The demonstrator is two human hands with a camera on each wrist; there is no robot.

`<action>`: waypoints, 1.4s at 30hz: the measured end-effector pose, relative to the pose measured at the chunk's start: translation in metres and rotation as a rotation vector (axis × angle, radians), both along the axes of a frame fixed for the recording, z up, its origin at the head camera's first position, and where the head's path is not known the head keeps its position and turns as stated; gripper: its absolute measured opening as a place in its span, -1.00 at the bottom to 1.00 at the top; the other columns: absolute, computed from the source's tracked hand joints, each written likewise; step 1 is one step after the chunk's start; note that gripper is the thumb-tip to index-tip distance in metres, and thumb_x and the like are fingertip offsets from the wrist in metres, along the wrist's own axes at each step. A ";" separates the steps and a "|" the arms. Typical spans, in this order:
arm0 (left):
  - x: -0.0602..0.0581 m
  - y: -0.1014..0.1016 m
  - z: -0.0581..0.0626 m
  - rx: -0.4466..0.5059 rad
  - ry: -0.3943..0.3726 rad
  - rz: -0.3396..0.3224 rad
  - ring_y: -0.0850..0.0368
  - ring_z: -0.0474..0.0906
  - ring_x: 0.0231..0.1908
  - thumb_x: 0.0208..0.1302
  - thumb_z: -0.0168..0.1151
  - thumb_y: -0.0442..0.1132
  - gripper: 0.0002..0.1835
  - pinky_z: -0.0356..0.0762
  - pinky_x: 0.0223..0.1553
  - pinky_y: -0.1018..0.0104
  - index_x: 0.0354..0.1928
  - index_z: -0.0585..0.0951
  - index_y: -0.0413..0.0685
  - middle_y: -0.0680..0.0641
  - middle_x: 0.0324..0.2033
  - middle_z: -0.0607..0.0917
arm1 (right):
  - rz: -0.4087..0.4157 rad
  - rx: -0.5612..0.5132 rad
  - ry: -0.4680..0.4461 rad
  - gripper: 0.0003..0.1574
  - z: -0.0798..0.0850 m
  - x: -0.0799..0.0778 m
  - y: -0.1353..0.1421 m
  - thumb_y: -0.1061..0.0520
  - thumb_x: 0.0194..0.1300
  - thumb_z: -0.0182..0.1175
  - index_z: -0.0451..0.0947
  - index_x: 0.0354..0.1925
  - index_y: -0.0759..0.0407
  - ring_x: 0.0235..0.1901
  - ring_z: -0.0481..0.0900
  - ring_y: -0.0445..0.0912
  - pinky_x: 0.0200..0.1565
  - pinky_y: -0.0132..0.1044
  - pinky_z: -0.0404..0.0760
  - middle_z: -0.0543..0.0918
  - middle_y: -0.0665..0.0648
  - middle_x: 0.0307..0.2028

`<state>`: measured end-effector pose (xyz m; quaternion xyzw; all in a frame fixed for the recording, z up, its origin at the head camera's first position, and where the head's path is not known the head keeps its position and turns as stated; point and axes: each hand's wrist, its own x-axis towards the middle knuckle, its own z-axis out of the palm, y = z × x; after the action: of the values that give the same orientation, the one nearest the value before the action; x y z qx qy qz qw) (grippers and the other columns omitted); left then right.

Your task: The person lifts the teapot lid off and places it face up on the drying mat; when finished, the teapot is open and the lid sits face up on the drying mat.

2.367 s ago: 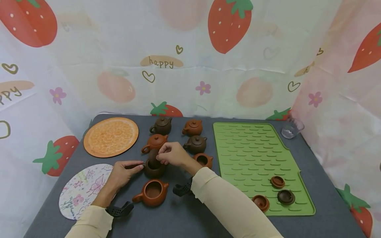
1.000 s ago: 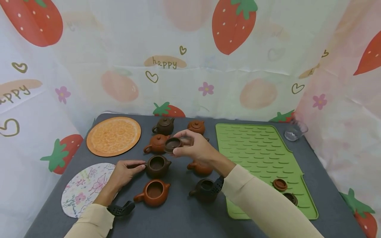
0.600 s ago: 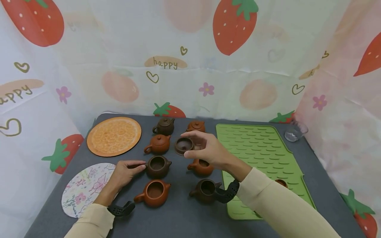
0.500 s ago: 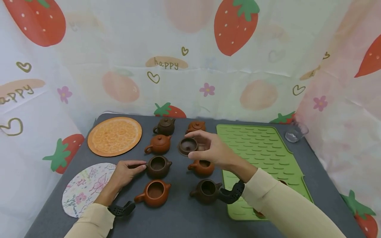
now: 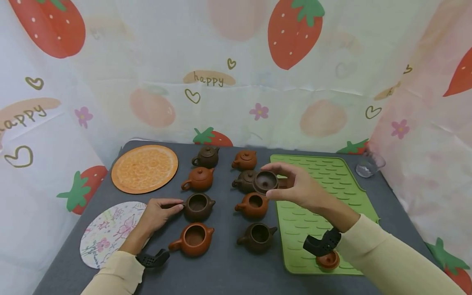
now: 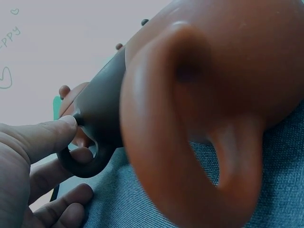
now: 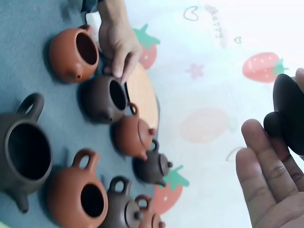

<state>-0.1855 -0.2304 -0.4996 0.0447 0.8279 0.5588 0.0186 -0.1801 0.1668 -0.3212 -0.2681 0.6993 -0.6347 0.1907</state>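
My left hand (image 5: 156, 215) pinches the handle of a dark brown teapot (image 5: 198, 214), whose top is uncovered. In the left wrist view the thumb presses the upper end of that looped handle (image 6: 88, 170). My right hand (image 5: 304, 188) holds a dark brown teapot lid (image 5: 265, 182) in the air by its edge, its underside toward the head camera. The lid overlaps a lidded dark teapot (image 5: 242, 180) and hangs just behind an uncovered reddish teapot (image 5: 253, 208). Nearest my left hand in front stands another uncovered reddish teapot (image 5: 194, 239).
Lidded teapots, one dark (image 5: 206, 157) and two reddish (image 5: 200, 178), stand farther back. An uncovered dark teapot (image 5: 254, 241) is front right. A reddish lid (image 5: 327, 260) lies on the green mat (image 5: 309, 164). Round mats (image 5: 144, 168) lie left; a glass cup (image 5: 368, 164) stands back right.
My right hand has lifted the dark lid off the teapot, turned its underside up and carried it right toward the green mat. My left hand has stayed on the handle.
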 end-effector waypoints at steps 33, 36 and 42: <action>-0.003 0.000 -0.002 0.023 -0.005 0.000 -0.01 0.55 -0.02 0.21 0.39 -0.18 -0.73 0.44 -0.07 0.42 -0.11 0.75 -0.18 -0.12 -0.15 0.72 | -0.030 0.375 0.052 -0.28 -0.049 0.001 0.090 0.22 0.23 0.35 0.32 0.27 0.38 0.02 0.55 0.09 -0.13 -0.15 0.59 0.54 0.30 0.06; -0.003 0.000 -0.002 0.017 -0.008 0.002 -0.01 0.54 -0.01 0.21 0.39 -0.18 -0.73 0.43 -0.07 0.43 -0.11 0.75 -0.18 -0.12 -0.15 0.72 | -0.009 0.411 0.034 -0.28 -0.054 -0.001 0.095 0.21 0.23 0.34 0.31 0.27 0.40 0.01 0.55 0.10 -0.15 -0.16 0.59 0.54 0.31 0.06; -0.001 0.000 -0.002 0.005 -0.012 0.006 0.00 0.54 0.00 0.22 0.38 -0.18 -0.73 0.42 -0.07 0.44 -0.10 0.75 -0.18 -0.11 -0.14 0.72 | 0.015 0.457 0.033 -0.31 -0.067 -0.005 0.105 0.24 0.23 0.33 0.31 0.25 0.41 -0.05 0.58 0.10 -0.20 -0.17 0.61 0.57 0.31 0.01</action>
<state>-0.1870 -0.2308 -0.5017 0.0390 0.8265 0.5612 0.0219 -0.1852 0.2715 -0.3885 -0.2333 0.8259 -0.4537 0.2398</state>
